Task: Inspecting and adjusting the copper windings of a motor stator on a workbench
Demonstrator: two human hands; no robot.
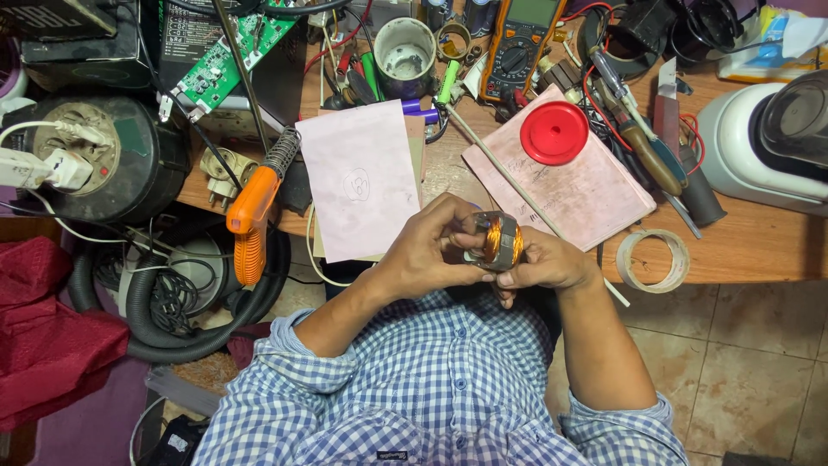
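Note:
Both of my hands hold a small motor stator (498,240), a grey metal ring wound with copper wire, just in front of my chest at the wooden bench's near edge. My left hand (431,246) wraps its left side, fingers curled over the top. My right hand (548,261) grips its right side, thumb underneath. A thin grey rod (509,177) runs diagonally behind the hands. My checked blue shirt fills the lower frame.
On the wooden bench (742,246) lie two pink sheets (360,177), a red round lid (554,132), a tape roll (654,259), an orange soldering gun (252,216), a multimeter (520,43), a metal cup (404,56), a green circuit board (226,60), pliers and wires. A white appliance (763,142) stands right; hoses lie left.

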